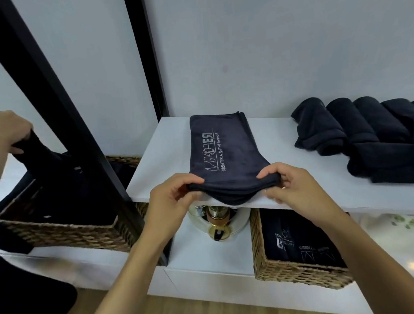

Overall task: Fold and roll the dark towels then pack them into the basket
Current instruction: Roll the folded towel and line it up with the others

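White shelving against a pale wall forms the work area. My left hand (169, 198) and right hand (293, 185) are set apart, each pinching one near corner of the folded dark towel (222, 150). Its near end is raised slightly at the front edge of the white shelf (288, 175). The rest lies flat, running away from the hands, printed lettering up. I judge that this two-corner grip prepares the roll: lifting both corners together lets the edge turn over evenly toward the wall.

Beyond and to the right of the right hand, rolled dark towels (361, 131) lie side by side on the same shelf. I count five, and the row runs out of view. They are probably staged there for packing.

Below the right forearm, a wicker basket (295, 275) holds dark printed towels lying flat; how many cannot be determined.

Left of the left hand stands a second wicker basket (59, 231). Above it a third hand (5, 131), not mine, grips a dark cloth (46, 155).

Totals: one towel in work, two baskets, three hands.
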